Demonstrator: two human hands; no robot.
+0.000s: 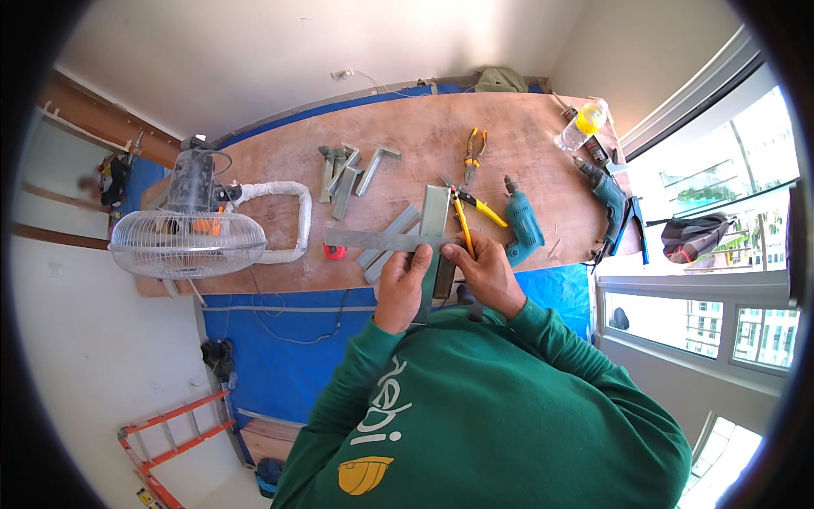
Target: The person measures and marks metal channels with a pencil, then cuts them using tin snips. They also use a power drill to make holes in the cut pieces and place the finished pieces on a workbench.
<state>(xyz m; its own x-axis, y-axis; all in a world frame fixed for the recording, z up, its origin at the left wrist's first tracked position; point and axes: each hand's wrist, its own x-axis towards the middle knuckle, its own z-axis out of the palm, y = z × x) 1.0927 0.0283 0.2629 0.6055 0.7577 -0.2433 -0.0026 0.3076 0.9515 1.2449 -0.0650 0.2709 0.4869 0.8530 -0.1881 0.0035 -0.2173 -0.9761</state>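
In front of my chest my left hand [400, 287] is closed on a galvanized metal channel [435, 212], its thumb by the blade of a try square [365, 240]. The blade lies crosswise over the channel, its free end reaching left. My right hand [489, 273] is closed on a yellow pencil [463, 222] that points up and away, with the thumb near the square's corner. The square's dark stock [443, 278] hangs between my hands. Just beyond the pencil are yellow-handled pliers [487, 212], partly hidden. More channel pieces [391, 242] lie by my left hand.
On the wooden table [271, 161] are a teal drill [523, 225], another drill [604, 199], pliers [475, 157], short metal pieces [343, 182], a red tape measure [336, 252] and a bottle [582, 125]. A fan [188, 243] stands left; an orange ladder [174, 441] is lower left.
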